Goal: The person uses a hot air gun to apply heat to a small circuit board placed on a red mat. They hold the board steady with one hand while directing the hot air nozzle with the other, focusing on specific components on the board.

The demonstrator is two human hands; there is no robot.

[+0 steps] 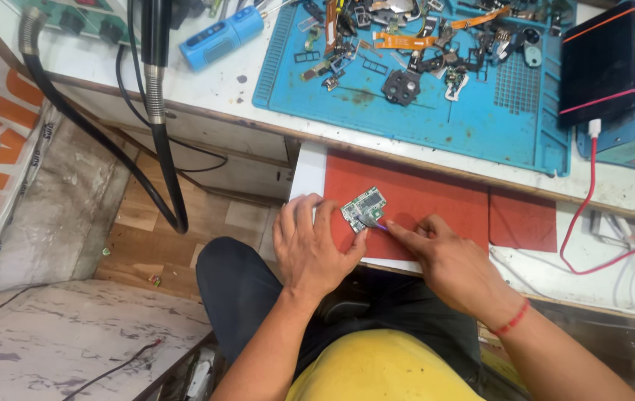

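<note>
The small green circuit board [363,208] lies on the red mat [436,204], near that mat's front left corner. The left hand [316,249] pins its near edge with the fingertips; the right hand [444,256] pinches a thin tool [374,223] onto it. Done well, this likely needs a flat, steady board and light pressure. Behind, the bench [221,89] carries a blue mat [481,119] strewn with parts

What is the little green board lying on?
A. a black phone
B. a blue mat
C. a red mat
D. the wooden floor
C: the small green circuit board lies on the red mat, with the left hand at its edge and the right hand working a thin tool on it.
</note>
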